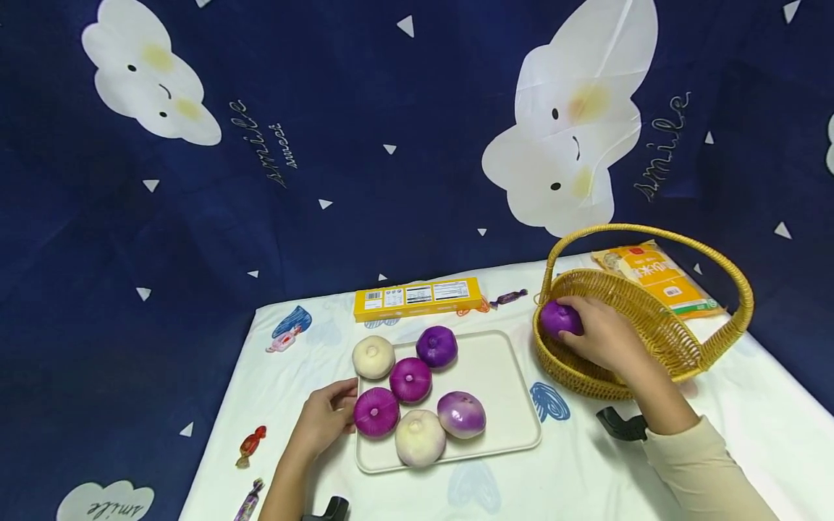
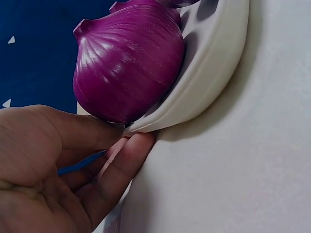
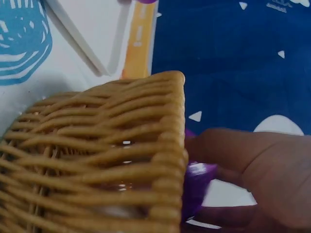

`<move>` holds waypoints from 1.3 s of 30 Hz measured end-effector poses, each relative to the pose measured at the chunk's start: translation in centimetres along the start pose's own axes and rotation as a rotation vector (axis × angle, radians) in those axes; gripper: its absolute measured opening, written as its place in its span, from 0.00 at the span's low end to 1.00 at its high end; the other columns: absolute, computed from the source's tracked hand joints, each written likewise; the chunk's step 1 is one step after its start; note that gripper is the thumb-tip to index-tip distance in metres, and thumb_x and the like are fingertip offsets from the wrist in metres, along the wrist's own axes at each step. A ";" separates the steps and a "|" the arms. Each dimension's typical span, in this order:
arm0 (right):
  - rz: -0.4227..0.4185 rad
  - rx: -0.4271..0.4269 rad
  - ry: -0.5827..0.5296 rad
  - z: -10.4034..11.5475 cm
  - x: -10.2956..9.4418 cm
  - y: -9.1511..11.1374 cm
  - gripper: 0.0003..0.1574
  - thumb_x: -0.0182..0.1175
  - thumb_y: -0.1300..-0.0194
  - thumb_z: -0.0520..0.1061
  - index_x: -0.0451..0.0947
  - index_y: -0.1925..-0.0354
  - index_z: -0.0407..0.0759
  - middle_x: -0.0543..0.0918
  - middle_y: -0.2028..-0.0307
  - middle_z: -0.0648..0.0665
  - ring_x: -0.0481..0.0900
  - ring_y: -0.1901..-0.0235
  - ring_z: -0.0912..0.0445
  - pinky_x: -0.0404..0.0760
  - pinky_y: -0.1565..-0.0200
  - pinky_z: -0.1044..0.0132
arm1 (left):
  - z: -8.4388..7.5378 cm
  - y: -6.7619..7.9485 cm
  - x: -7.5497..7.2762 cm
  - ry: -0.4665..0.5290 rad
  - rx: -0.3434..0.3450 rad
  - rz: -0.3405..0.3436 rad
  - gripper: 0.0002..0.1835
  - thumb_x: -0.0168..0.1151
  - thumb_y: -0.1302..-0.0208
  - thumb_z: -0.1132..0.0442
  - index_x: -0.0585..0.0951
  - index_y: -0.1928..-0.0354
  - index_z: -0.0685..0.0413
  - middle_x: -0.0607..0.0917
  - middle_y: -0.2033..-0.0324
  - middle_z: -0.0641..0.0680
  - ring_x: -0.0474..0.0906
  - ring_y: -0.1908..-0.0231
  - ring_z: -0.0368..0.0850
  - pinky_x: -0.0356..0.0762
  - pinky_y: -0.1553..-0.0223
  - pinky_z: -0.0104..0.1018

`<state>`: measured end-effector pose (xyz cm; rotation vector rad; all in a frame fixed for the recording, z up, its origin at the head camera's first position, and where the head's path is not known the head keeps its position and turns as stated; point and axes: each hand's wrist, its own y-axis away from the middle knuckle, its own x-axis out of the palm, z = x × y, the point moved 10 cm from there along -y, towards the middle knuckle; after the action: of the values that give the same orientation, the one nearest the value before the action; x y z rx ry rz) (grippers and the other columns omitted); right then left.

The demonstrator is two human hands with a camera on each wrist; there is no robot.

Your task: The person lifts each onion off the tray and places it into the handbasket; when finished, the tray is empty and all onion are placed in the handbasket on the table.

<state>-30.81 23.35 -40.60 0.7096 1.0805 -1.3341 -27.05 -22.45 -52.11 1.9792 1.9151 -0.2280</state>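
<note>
Inside the left end of a wicker basket (image 1: 586, 380), my right hand (image 1: 602, 336) grips a dark purple onion (image 1: 559, 318). The right wrist view shows that onion (image 3: 197, 187) partly behind the basket's woven rim. My left hand (image 1: 326, 416) pinches the left edge of a white tray (image 1: 511, 391), its thumb near the rim and fingers underneath in the left wrist view. A magenta onion (image 2: 129, 63) sits right beside that thumb. Also on the tray are a dark purple onion (image 1: 437, 347), another magenta onion (image 1: 410, 380), a purple-white onion (image 1: 462, 414) and two whitish onions (image 1: 420, 438).
A yellow box (image 1: 417, 298) lies behind the tray, with a dark wrapped candy (image 1: 508, 298) to its right. An orange food packet (image 1: 661, 278) lies behind the basket, whose tall handle (image 1: 651, 230) arches above it. More wrapped candies (image 1: 250, 446) lie along the table's left side.
</note>
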 end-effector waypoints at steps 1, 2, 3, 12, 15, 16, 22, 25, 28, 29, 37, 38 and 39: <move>0.015 0.003 0.007 0.1 0.2 0.0 0.37 0.68 0.45 0.48 0.69 0.39 0.41 0.76 0.48 0.29 0.74 0.50 0.33 0.73 0.50 0.35 | 0.0 0.0 -0.1 0.002 0.001 -0.002 0.22 0.55 0.41 0.79 0.77 0.44 0.62 0.82 0.60 0.58 0.80 0.69 0.46 0.84 0.77 0.38; 0.026 0.006 0.013 0.2 0.4 0.0 0.37 0.69 0.45 0.48 0.69 0.39 0.41 0.76 0.48 0.28 0.74 0.50 0.33 0.73 0.50 0.35 | 0.0 0.1 -0.1 0.002 0.003 -0.003 0.22 0.55 0.41 0.79 0.77 0.44 0.62 0.82 0.60 0.58 0.80 0.69 0.46 0.84 0.77 0.38; 0.034 0.007 0.016 0.2 0.5 0.0 0.37 0.69 0.45 0.48 0.69 0.39 0.41 0.76 0.48 0.28 0.74 0.50 0.33 0.73 0.50 0.35 | -0.1 0.1 -0.1 0.002 0.007 -0.002 0.22 0.55 0.41 0.79 0.77 0.44 0.62 0.82 0.60 0.57 0.80 0.69 0.46 0.84 0.77 0.38; 0.068 -0.003 0.014 -0.2 1.9 0.5 0.37 0.71 0.49 0.47 0.73 0.42 0.39 0.78 0.50 0.30 0.75 0.51 0.35 0.75 0.52 0.37 | 0.1 0.2 -0.2 -0.007 0.004 -0.015 0.22 0.55 0.41 0.79 0.78 0.44 0.62 0.81 0.61 0.57 0.79 0.70 0.45 0.84 0.78 0.37; 0.070 -0.017 -0.011 -0.5 2.5 0.9 0.36 0.72 0.50 0.46 0.73 0.43 0.38 0.79 0.51 0.31 0.77 0.52 0.36 0.76 0.53 0.39 | 0.1 0.3 -0.1 -0.010 0.004 -0.010 0.22 0.56 0.41 0.78 0.77 0.44 0.62 0.81 0.61 0.57 0.79 0.70 0.45 0.84 0.78 0.38; 0.061 -0.019 -0.021 -0.6 2.6 1.0 0.36 0.72 0.50 0.46 0.73 0.43 0.38 0.79 0.51 0.31 0.77 0.52 0.36 0.76 0.53 0.39 | 0.0 0.3 -0.1 -0.011 0.006 -0.008 0.22 0.57 0.41 0.78 0.77 0.44 0.62 0.81 0.61 0.57 0.79 0.70 0.45 0.84 0.78 0.38; 0.030 -0.018 -0.026 -0.8 2.1 1.4 0.38 0.70 0.46 0.48 0.70 0.40 0.38 0.77 0.48 0.30 0.75 0.50 0.34 0.74 0.51 0.37 | -0.3 0.3 -0.1 0.000 0.007 -0.005 0.23 0.61 0.43 0.77 0.77 0.43 0.63 0.82 0.60 0.57 0.79 0.69 0.46 0.84 0.77 0.38; -0.031 0.006 0.027 -0.2 1.1 1.6 0.38 0.68 0.44 0.51 0.68 0.39 0.39 0.75 0.45 0.30 0.72 0.47 0.33 0.73 0.52 0.34 | -0.2 0.3 -0.2 -0.004 0.003 -0.007 0.23 0.61 0.43 0.77 0.77 0.44 0.62 0.81 0.61 0.57 0.79 0.69 0.45 0.84 0.77 0.38; -0.182 -0.027 0.022 1.6 -0.7 1.5 0.35 0.68 0.44 0.50 0.70 0.41 0.41 0.73 0.43 0.33 0.70 0.43 0.36 0.72 0.49 0.35 | -0.2 0.3 -0.2 -0.011 0.005 -0.010 0.22 0.60 0.42 0.77 0.77 0.44 0.62 0.81 0.61 0.57 0.79 0.69 0.45 0.84 0.78 0.38; -0.237 -0.063 0.001 2.5 -1.2 1.4 0.33 0.68 0.45 0.49 0.72 0.42 0.41 0.74 0.42 0.35 0.69 0.42 0.38 0.71 0.46 0.37 | -0.2 0.3 -0.2 -0.011 0.004 -0.011 0.22 0.60 0.42 0.77 0.77 0.44 0.62 0.81 0.61 0.57 0.79 0.69 0.45 0.84 0.77 0.38; -0.102 -0.462 -0.208 11.0 2.1 3.0 0.32 0.68 0.43 0.55 0.73 0.42 0.50 0.78 0.48 0.54 0.79 0.58 0.61 0.82 0.58 0.65 | 0.0 0.4 0.0 -0.006 0.000 -0.007 0.22 0.57 0.41 0.78 0.77 0.43 0.62 0.81 0.60 0.58 0.80 0.68 0.46 0.84 0.77 0.38; -0.023 -0.492 -0.233 11.8 3.3 3.4 0.34 0.67 0.42 0.56 0.71 0.39 0.52 0.77 0.46 0.55 0.79 0.58 0.61 0.82 0.59 0.66 | -0.1 0.3 0.0 -0.012 0.005 -0.010 0.22 0.57 0.41 0.78 0.77 0.43 0.62 0.81 0.60 0.58 0.80 0.68 0.46 0.84 0.77 0.38; 0.051 -0.513 -0.256 12.3 4.6 3.8 0.36 0.66 0.42 0.58 0.69 0.37 0.53 0.75 0.42 0.55 0.79 0.54 0.60 0.83 0.56 0.65 | -0.1 0.3 -0.1 -0.018 0.008 -0.012 0.22 0.57 0.41 0.78 0.77 0.43 0.62 0.81 0.60 0.57 0.79 0.68 0.45 0.84 0.77 0.38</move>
<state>-25.05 10.95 -40.72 0.1786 1.1225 -1.0095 -26.76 -22.47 -51.95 1.9647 1.9187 -0.2557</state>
